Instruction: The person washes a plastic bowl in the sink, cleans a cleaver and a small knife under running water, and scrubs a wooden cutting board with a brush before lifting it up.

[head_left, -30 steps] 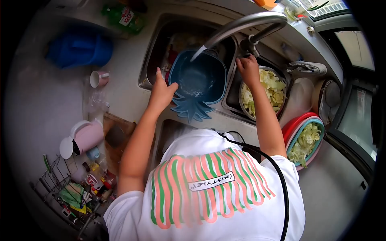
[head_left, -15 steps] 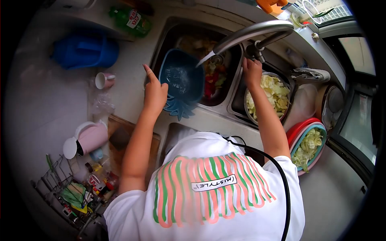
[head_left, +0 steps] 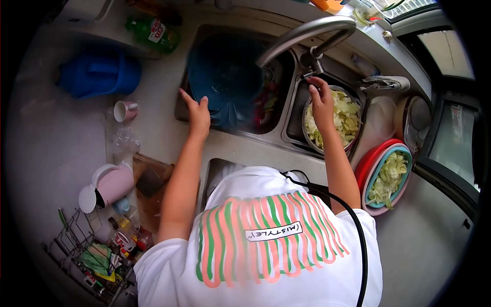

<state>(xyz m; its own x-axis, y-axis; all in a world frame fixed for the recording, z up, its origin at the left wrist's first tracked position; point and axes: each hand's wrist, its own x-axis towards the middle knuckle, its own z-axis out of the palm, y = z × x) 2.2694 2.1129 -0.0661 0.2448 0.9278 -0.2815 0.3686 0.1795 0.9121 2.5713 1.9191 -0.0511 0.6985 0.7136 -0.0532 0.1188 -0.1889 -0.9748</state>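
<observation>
My left hand grips the near-left edge of a blue plastic basin with a leaf-shaped end, its thumb at the rim. The basin is blurred and sits tilted or low over the left sink bowl; its contents are hard to make out. My right hand is just below the tap lever, fingers apart and holding nothing. No stream shows from the curved metal faucet. Beneath my right hand, a metal bowl of chopped cabbage stands in the right sink bowl.
Stacked basins with more cut leaves stand at the right. On the left are a blue jug, a green bottle, a pink mug, a pink kettle and a cutting board. Scraps lie in the left sink bowl.
The water stream from the faucet has stopped. My right hand has come off the tap lever and opened. The blue basin has shifted left and away from me, with my left hand at its edge.
</observation>
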